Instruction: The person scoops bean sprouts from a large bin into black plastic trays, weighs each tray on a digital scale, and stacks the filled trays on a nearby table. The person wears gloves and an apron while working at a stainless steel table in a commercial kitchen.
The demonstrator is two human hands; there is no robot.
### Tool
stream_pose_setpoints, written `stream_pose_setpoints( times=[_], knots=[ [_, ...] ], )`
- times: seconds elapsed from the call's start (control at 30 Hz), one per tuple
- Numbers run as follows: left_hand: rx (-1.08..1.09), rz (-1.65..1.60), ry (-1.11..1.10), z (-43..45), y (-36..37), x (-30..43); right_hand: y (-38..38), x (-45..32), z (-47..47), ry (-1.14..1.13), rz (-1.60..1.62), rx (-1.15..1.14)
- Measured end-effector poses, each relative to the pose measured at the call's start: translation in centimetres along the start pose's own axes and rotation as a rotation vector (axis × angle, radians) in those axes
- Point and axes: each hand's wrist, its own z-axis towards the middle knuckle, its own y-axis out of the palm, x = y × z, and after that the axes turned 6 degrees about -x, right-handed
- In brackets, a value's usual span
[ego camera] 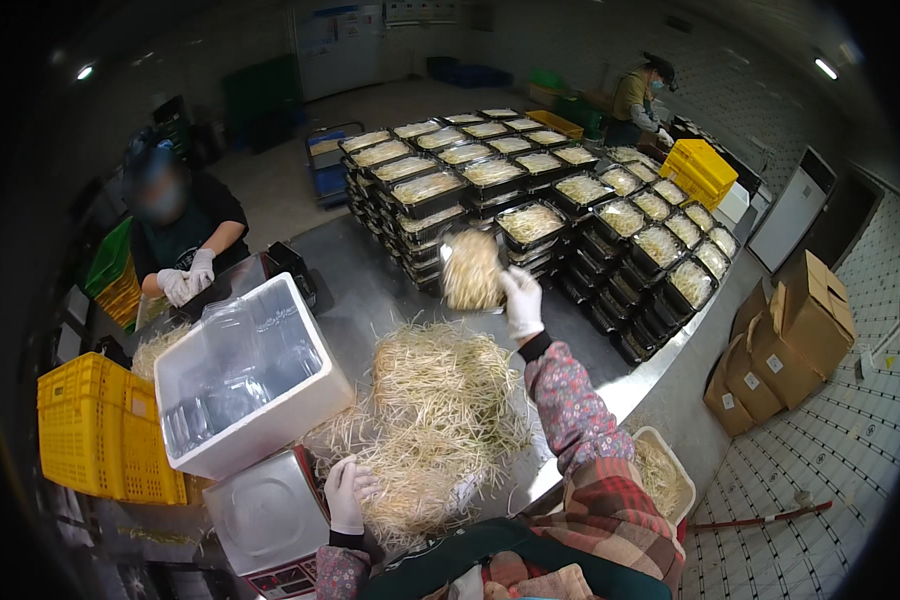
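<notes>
My right hand, in a white glove, grips the edge of a tray of bean sprouts, which looks blurred in front of the stacked trays. My left hand, also gloved, rests with its fingers apart at the left edge of a large heap of bean sprouts on the metal table. Stacks of black trays full of sprouts stand beyond my right hand. Left of my left hand is a weighing scale with a bare metal plate.
A white foam box holding clear plastic lids stands left of the heap, beside a yellow crate. A co-worker is across at the left, another at the back right. A white tub of sprouts and cardboard boxes are at the right.
</notes>
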Motion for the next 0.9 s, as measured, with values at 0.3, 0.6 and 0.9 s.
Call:
stream_pose_setpoints(
  times=[0.3,0.6,0.9],
  knots=[
    [0.250,0.008,-0.003,-1.8,-1.7,0.0,-1.9,0.4,17.9,0.375,-0.036,0.509],
    [0.325,0.049,0.128,-3.5,-4.1,1.8,-1.1,0.1,12.6,0.427,0.273,0.394],
    [1.028,0.915,0.573,-11.2,-19.3,4.3,-12.2,11.0,-7.3,0.771,0.304,0.015]
  ],
)
